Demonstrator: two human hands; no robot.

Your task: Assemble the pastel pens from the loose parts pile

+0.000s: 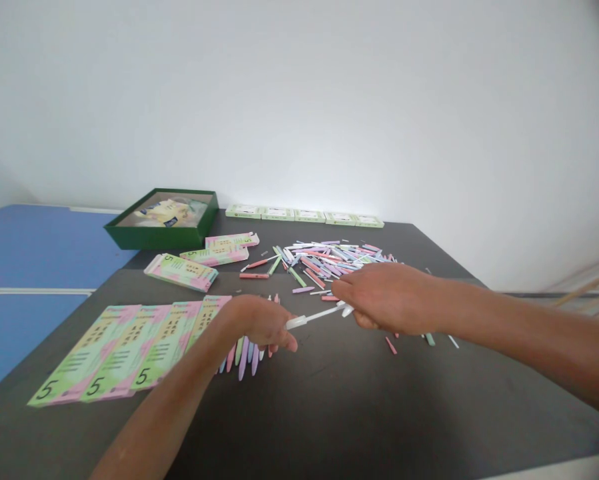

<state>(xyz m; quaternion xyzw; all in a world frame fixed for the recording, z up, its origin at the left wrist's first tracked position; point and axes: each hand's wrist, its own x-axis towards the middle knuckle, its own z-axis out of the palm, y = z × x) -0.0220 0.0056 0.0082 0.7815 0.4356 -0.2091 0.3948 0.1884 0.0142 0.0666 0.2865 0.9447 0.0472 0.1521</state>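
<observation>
Above the dark table, my left hand (264,323) is closed on the left end of a thin white pen part (298,322). My right hand (392,298) is closed round the other end, where a white tip (348,311) shows under its fingers. A narrow white rod (323,313) spans the gap between both hands. Under my left hand lies a row of pastel pens (242,360), partly hidden by it. Behind my right hand spreads a loose heap of pastel pen parts (324,260).
Flat pastel packets (86,353) marked 5 overlap at the left, with several folded boxes (182,271) behind. A green box (166,237) holding plastic bags stands at the back left. White-green boxes (278,213) line the wall side. A blue surface (44,243) adjoins the dark table (379,420).
</observation>
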